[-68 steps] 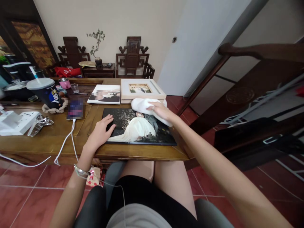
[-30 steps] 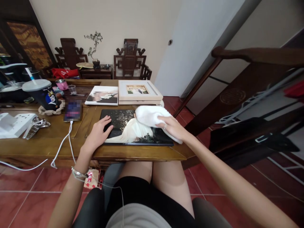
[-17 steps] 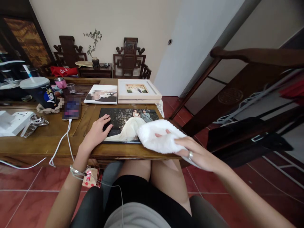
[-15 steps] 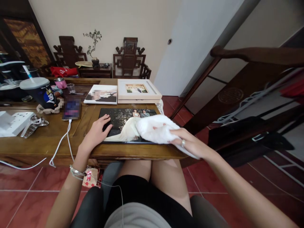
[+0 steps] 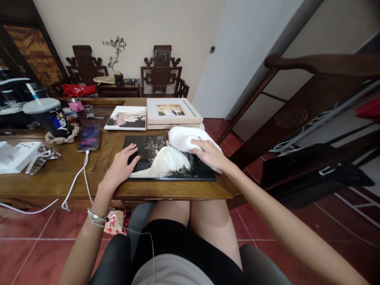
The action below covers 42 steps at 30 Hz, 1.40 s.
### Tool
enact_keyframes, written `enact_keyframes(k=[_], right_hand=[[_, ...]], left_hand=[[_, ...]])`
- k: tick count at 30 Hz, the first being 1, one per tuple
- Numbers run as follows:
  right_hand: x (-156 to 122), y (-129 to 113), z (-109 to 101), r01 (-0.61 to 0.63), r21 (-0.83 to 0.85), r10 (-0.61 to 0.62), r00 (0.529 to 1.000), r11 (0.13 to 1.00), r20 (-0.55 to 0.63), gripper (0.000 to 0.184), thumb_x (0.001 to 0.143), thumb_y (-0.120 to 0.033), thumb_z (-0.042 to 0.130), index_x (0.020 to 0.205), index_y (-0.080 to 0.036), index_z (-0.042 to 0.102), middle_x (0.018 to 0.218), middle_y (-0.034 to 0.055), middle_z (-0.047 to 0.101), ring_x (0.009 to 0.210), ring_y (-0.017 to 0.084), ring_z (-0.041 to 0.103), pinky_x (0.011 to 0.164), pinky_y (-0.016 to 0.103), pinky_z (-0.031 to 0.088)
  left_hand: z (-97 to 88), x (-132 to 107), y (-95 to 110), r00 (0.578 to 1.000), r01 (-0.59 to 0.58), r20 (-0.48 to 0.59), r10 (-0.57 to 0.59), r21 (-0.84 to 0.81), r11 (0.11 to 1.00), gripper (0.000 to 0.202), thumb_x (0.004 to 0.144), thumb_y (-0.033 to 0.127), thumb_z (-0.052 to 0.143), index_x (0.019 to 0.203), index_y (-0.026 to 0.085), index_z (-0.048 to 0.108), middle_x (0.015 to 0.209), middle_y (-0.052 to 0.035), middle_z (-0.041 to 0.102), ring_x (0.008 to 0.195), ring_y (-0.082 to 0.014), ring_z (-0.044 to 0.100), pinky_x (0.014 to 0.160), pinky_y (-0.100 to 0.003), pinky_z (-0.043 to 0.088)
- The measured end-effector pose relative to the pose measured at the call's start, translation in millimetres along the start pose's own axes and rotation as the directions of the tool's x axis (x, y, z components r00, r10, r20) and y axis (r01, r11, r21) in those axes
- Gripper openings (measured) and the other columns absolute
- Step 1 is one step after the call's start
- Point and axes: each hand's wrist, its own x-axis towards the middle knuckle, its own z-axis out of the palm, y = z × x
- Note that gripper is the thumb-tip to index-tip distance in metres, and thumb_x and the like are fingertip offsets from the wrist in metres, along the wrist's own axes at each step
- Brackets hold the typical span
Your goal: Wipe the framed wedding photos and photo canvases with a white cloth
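Note:
A dark photo print [image 5: 166, 160] showing a couple lies flat on the wooden table [image 5: 59, 174] in front of me. My left hand [image 5: 123, 164] rests flat on its left edge with the fingers spread. My right hand [image 5: 208, 152] presses a white cloth [image 5: 185, 138] onto the print's upper right part, fingers curled over the cloth.
Behind the print lie a white framed photo [image 5: 173, 111] and a canvas print [image 5: 127, 118]. To the left are a phone [image 5: 89, 137] with a white cable [image 5: 78, 178], a lidded cup [image 5: 52, 116] and a white power strip [image 5: 20, 152]. Dark wooden furniture [image 5: 311, 114] stands at the right.
My right hand drew the cloth down across the print to its near right corner, then moved it back up to the upper right part. My left hand stayed in place.

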Motion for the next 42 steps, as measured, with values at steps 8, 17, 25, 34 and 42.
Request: enact_keyframes(k=[8,17,25,34,42], right_hand=[[-110.3,-58.6,-21.4,0.158,0.014,-0.157,0.972,0.987,0.176,0.016,0.085,-0.028,0.046,0.074,-0.024,0.057,0.136,0.0090,0.062,0.129,0.034,0.053,0.109,0.054,0.037],[-31.9,-41.2,-4.6,0.133,0.039,-0.138,0.969,0.990,0.204,0.020,0.088,-0.030,0.043,0.074,-0.023,0.055,0.070,0.0014,0.062,0.087,0.027,0.066,0.108,0.053,0.037],[56.4,-19.6,18.5,0.070,-0.023,-0.067,0.993,0.997,0.092,0.017,0.086,-0.029,0.041,0.079,-0.022,0.054,0.083,0.0058,0.065,0.086,0.028,0.057,0.102,0.053,0.036],[-38.0,-71.8,6.9,0.175,0.018,-0.176,0.968,0.984,0.179,0.017,0.087,-0.021,0.042,0.081,-0.023,0.058,0.072,0.0017,0.065,0.075,0.025,0.064,0.110,0.056,0.033],[-77.5,-102.2,-6.4,0.229,0.088,-0.244,0.935,0.969,0.258,0.017,0.086,-0.019,0.044,0.082,-0.025,0.059,0.079,0.0033,0.069,0.095,0.027,0.067,0.110,0.052,0.036]], left_hand=[[2.4,0.4,-1.0,1.000,0.003,-0.001,-0.003,0.006,1.000,0.042,0.093,0.035,0.049,0.122,0.009,0.065,0.138,-0.0168,0.058,0.133,-0.0276,0.051,0.115,-0.047,0.036],[0.4,-0.1,-1.6,1.000,-0.021,0.009,0.021,0.020,1.000,0.045,0.094,0.036,0.047,0.123,0.007,0.065,0.137,-0.0183,0.058,0.133,-0.0276,0.051,0.115,-0.046,0.037],[-1.0,-0.4,-1.7,1.000,-0.013,0.002,0.013,0.006,1.000,0.043,0.093,0.037,0.049,0.122,0.010,0.066,0.137,-0.0160,0.059,0.132,-0.0258,0.053,0.115,-0.045,0.038],[1.6,-0.5,-3.3,1.000,0.006,-0.003,-0.006,-0.026,1.000,0.041,0.093,0.037,0.049,0.121,0.012,0.066,0.137,-0.0150,0.059,0.132,-0.0264,0.052,0.115,-0.046,0.037],[0.3,-0.7,-0.8,1.000,0.012,0.026,-0.011,-0.019,1.000,0.043,0.094,0.035,0.048,0.124,0.009,0.064,0.139,-0.0168,0.057,0.135,-0.0269,0.049,0.117,-0.045,0.034]])
